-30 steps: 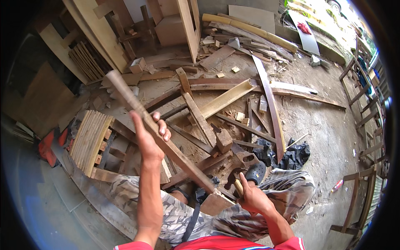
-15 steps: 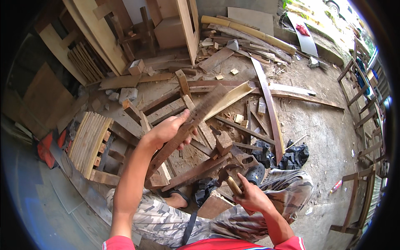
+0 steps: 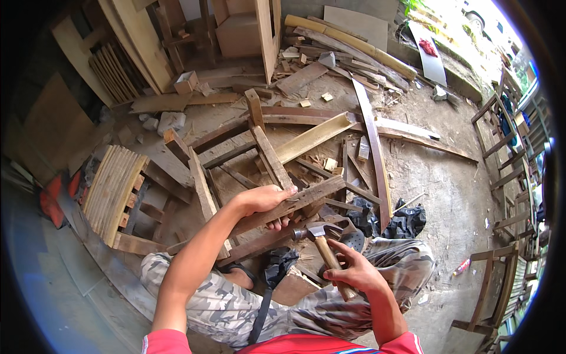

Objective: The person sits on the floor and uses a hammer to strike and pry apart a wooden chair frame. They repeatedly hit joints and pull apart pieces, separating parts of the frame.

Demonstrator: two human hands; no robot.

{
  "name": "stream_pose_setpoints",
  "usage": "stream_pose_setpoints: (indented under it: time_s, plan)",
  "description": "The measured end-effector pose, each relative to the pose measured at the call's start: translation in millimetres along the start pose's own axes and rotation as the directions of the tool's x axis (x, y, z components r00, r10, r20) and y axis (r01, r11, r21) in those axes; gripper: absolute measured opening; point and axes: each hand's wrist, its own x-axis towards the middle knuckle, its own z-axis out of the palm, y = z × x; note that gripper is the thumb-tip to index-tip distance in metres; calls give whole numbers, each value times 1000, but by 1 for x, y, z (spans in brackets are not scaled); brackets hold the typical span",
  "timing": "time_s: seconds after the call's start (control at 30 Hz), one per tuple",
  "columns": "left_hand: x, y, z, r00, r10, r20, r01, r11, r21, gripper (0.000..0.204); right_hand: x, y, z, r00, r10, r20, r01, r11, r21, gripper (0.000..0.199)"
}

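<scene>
My left hand is closed around a brown wooden board that slants up to the right in front of me. My right hand grips the wooden handle of a claw hammer, whose metal head points up and left, below the board and apart from it. Behind the board stands a wooden frame of joined legs and rails, partly hidden by my left hand and arm. A short block of wood lies between my legs, beside a black plastic bag.
A slatted wooden stool lies at the left. A long brown plank and a pale board rest beyond the frame. More black bags are on the floor at right. Wooden furniture frames line the right side; scrap wood is piled behind.
The board in my left hand has come down and tilted flatter, showing more of the frame and pale board behind. My right hand has raised the hammer slightly, its head now fully visible.
</scene>
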Motion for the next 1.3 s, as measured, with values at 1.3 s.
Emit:
stream_pose_setpoints:
  time_s: [1.3]
  plan:
    - [-60, -66, 15, 777, 542, -322, -45, 557, 829, 43, -29, -11, 6, 828, -559, -49, 265, 467, -844, 59]
